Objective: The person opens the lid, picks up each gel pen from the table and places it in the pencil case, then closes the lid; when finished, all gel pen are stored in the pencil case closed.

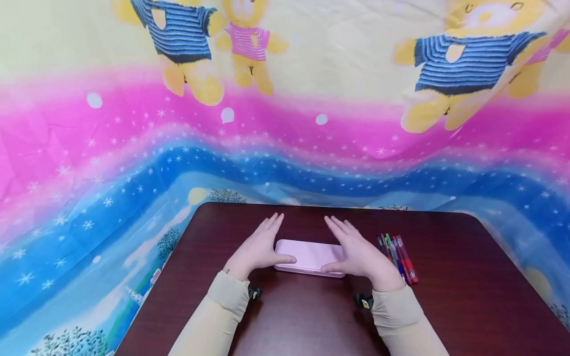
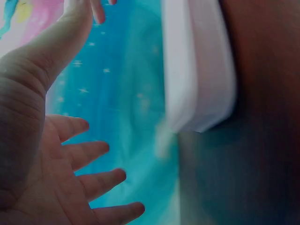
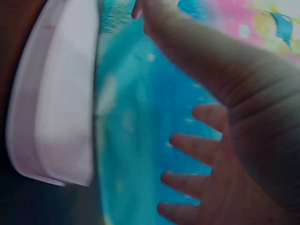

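A pale pink, flat box with rounded corners, like a pencil case [image 1: 307,254], lies closed on the dark wooden table. My left hand [image 1: 256,252] is at its left end, fingers straight and pointing away, the thumb over the lid's left part. At the other end my right hand [image 1: 360,257] mirrors it, with its thumb over the lid's right part. Both wrist views show the fingers spread and apart from the case; a side of the case [image 2: 201,70] appears beside the left hand, and another [image 3: 65,103] beside the right.
Several pens [image 1: 398,257] in red, green and dark colours lie side by side just right of my right hand. The brown table [image 1: 289,316] ends at a far edge, where a patterned cloth [image 1: 285,133] with bears and snowflakes hangs behind and to the left.
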